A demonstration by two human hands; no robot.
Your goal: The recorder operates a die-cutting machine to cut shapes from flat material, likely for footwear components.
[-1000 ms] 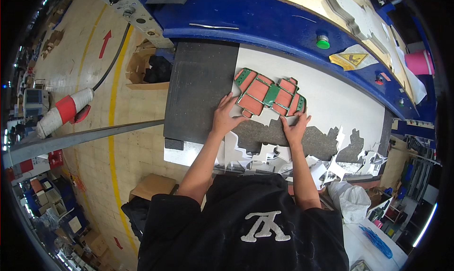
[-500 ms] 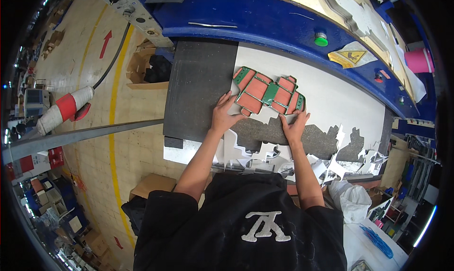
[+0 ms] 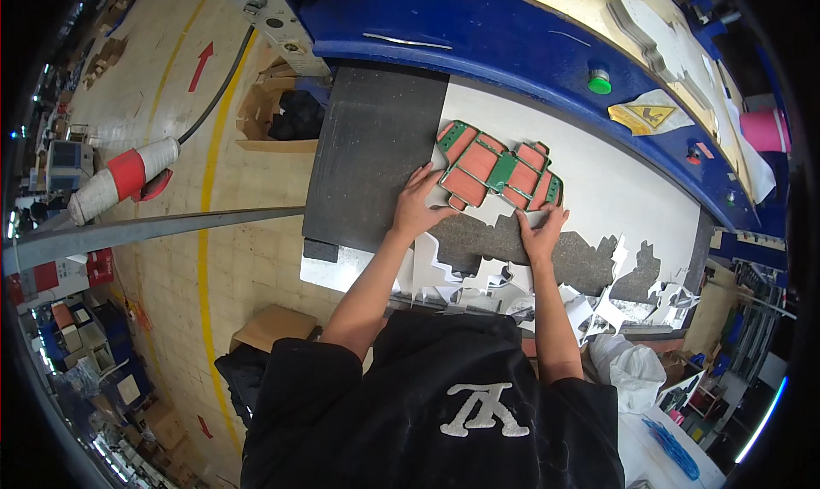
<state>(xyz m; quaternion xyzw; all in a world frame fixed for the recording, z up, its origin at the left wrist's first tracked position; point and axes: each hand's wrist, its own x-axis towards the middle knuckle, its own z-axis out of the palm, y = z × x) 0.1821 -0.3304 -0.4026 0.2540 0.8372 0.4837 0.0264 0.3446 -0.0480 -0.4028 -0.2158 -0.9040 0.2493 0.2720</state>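
Observation:
A cutting die [image 3: 504,171] with a green metal frame and red-pink foam infill lies flat on a white sheet [image 3: 615,186], close to the sheet's left edge. My left hand [image 3: 417,207] grips the die's left side, fingers along its edge and thumb near its lower tab. At the lower right corner, my right hand [image 3: 541,234] holds the die between thumb and fingers. Below the die, the sheet's near edge is cut in a jagged outline, baring the dark cutting board [image 3: 376,147] beneath.
White offcuts [image 3: 491,277] lie along the board's near edge. A blue press beam [image 3: 478,40] with a green button [image 3: 600,82] spans the far side. Left of the board are a grey metal bar [image 3: 171,228], a red-and-white plug [image 3: 126,177] and an open cardboard box [image 3: 256,117].
The whole view has shifted slightly, so the scene sits further right. Both hands stay on the die, which keeps nearly the same place on the white sheet.

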